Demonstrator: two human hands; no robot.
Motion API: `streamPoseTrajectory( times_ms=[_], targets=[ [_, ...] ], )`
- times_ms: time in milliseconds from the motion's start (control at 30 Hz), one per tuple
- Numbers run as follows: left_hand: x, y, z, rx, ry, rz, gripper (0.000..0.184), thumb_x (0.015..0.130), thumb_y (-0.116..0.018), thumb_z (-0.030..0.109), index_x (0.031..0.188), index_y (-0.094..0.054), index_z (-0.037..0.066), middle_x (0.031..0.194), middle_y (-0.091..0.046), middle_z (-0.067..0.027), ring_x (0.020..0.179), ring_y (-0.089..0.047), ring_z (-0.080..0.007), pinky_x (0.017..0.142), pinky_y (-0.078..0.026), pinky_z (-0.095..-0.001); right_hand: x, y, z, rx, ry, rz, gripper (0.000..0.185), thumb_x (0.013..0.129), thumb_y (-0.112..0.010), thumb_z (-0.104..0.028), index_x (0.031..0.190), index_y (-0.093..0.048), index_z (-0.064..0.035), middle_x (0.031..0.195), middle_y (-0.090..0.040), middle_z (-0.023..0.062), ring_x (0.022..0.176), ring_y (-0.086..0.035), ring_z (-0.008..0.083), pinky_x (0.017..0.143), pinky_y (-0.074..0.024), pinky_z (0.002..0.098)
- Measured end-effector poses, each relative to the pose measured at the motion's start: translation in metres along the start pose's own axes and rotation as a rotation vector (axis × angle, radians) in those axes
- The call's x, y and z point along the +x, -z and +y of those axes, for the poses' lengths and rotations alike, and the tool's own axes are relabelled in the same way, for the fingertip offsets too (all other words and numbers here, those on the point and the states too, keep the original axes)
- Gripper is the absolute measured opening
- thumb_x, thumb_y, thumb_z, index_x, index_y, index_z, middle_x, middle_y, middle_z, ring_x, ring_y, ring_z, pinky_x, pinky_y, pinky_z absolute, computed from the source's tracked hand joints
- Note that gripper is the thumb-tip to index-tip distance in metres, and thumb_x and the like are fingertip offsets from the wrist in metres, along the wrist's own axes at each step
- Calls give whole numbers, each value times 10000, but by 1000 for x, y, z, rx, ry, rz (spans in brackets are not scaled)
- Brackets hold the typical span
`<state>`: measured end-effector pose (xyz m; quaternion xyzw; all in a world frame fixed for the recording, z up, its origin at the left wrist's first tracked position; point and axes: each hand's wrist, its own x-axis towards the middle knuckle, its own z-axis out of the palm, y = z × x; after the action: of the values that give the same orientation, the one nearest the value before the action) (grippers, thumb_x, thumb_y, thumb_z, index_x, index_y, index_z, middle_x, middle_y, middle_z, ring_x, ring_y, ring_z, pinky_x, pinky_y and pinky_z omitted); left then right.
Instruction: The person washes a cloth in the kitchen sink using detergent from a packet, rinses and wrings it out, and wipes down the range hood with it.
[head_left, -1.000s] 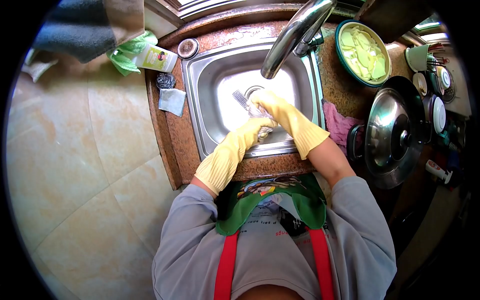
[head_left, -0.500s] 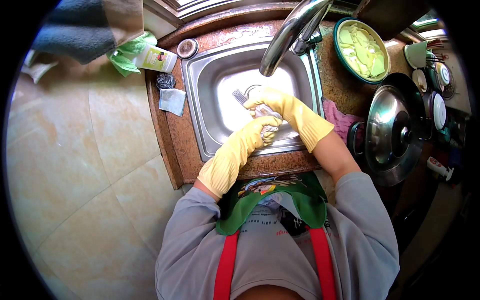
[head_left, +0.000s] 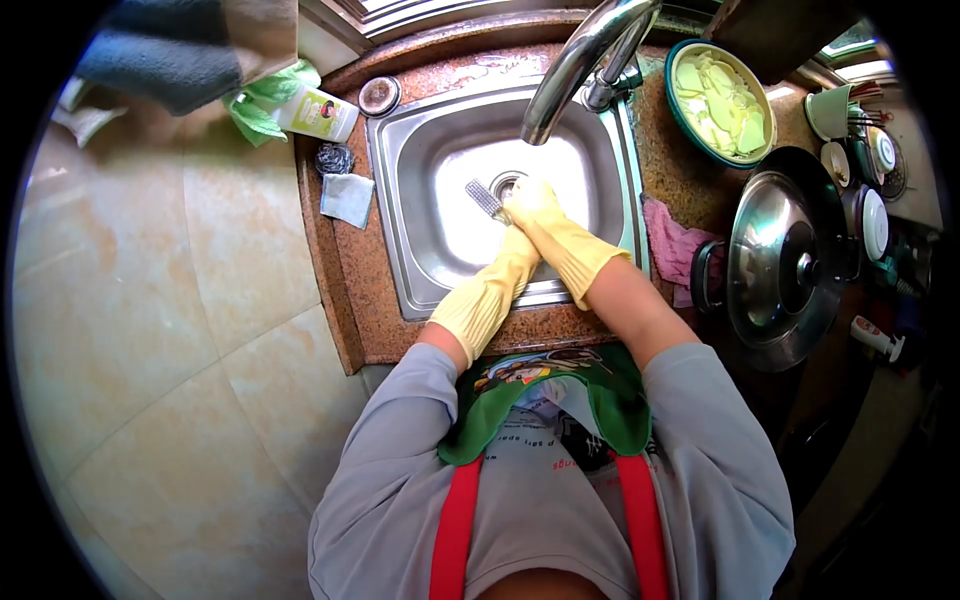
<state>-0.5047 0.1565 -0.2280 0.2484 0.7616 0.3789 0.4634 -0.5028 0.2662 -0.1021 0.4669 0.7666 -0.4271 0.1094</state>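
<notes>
I wear yellow rubber gloves, and both hands are low inside the stainless steel sink (head_left: 425, 165). My right hand (head_left: 535, 203) is closed near the drain (head_left: 508, 183). A grey, flat, strip-like tool with a dotted surface (head_left: 482, 196) sticks out to its left; the tool's other end is hidden under the gloves, so its kind does not show. My left hand (head_left: 517, 243) crosses beneath the right, touching it, with its fingers hidden. The faucet (head_left: 560, 80) arches above the basin.
Left of the sink lie a scouring ball (head_left: 333, 158), a pale blue cloth (head_left: 347, 199) and a white bottle (head_left: 318, 114). On the right are a bowl of pale green slices (head_left: 722, 105), a pink cloth (head_left: 675, 240) and a large lidded pan (head_left: 785, 262).
My left hand has moved forward and right, under the right hand. The right hand has turned over it. The whitish crumpled material seen between the gloves is now out of sight.
</notes>
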Motion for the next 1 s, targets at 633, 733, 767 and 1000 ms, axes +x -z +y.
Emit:
streamPoseTrajectory(
  times_ms=[633,733,767,1000],
  targets=[
    [-43,21,81,351,23,-74,360,959,-664,225,1266,-646,39,1153,-707,-118,1041,-673,-262,892,-534,-345,-9,-2,23,72,-275,40,341,835,-789,-317,1034,-764,-41,1059,-748,171,998,-720,297,874,-561,404],
    [-48,49,105,161,416,-309,401,871,-764,172,1234,-662,35,1144,-722,-109,982,-695,-228,840,-554,-337,-15,4,58,322,-77,-81,373,826,-823,-348,1039,-739,-53,1003,-745,118,946,-686,223,875,-537,366],
    [-56,57,102,140,264,-299,409,827,-797,140,1202,-676,29,1131,-729,-109,962,-700,-212,823,-560,-327,-29,8,63,588,-34,-155,379,843,-810,-353,1080,-732,-68,1035,-743,104,974,-683,219,888,-537,368],
    [-104,120,131,379,145,-202,780,668,-940,209,1337,-581,34,1125,-719,-138,951,-698,-209,803,-581,-338,-104,4,58,1029,258,-319,504,904,-745,-235,1340,-607,-23,1243,-684,120,1138,-637,209,978,-520,347]
  ],
)
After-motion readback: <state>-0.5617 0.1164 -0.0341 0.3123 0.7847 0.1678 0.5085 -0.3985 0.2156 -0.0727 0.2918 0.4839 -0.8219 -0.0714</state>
